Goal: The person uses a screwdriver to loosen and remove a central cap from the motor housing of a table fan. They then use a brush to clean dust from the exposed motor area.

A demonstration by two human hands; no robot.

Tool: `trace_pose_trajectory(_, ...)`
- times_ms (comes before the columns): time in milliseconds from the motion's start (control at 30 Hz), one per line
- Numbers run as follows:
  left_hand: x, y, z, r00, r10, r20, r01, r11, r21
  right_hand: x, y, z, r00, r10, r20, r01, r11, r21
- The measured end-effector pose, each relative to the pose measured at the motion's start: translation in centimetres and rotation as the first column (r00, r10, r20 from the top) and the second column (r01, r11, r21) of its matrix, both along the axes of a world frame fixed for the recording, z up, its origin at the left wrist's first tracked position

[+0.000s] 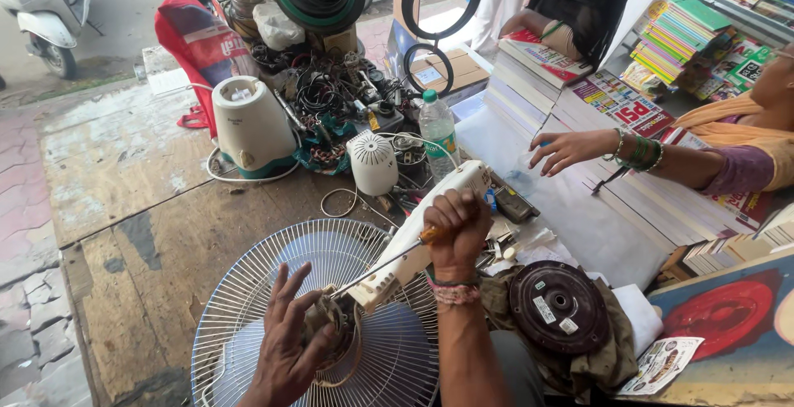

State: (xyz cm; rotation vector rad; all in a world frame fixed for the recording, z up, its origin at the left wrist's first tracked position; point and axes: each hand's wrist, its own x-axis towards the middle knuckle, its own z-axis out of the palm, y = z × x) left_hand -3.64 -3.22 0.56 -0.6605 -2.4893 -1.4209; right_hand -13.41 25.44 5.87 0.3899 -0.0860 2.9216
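Note:
A white fan lies on the wooden platform (149,233), its round wire grille (248,291) facing up with blue blades beneath. My left hand (289,345) spreads its fingers over the motor hub (327,316) at the grille's centre. My right hand (455,225) grips the orange handle of a screwdriver (389,262) whose shaft points down-left into the hub. The fan's white stand (430,217) runs under my right hand.
A white mixer base (248,126), small white motor housing (372,161), plastic bottle (438,130) and tangled wires sit behind. A black round motor (558,306) rests on cloth at right. Another person's bangled hand (571,149) lies on stacked books (612,101).

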Motion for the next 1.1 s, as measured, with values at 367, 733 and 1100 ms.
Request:
trace_pose_trajectory(367, 0.3, 0.2, 0.4, 0.999, 0.017, 0.028, -0.017, 1.000, 0.000, -0.2, 2.1, -1.9, 0.969, 0.087, -0.230, -0.082, 0.996, 0.031)
trace_pose_trajectory(733, 0.5, 0.0, 0.1, 1.000, 0.011, -0.021, -0.011, 0.999, -0.043, 1.7, 9.8, 2.6, 0.917, -0.022, 0.397, -0.397, 0.022, 0.918)
trace_pose_trajectory(1100, 1.0, -0.2, 0.8, 1.000, 0.009, 0.002, -0.009, 0.999, -0.037, 1.2, 9.8, 4.8, 0.957, 0.287, 0.037, 0.053, -0.301, 0.952)
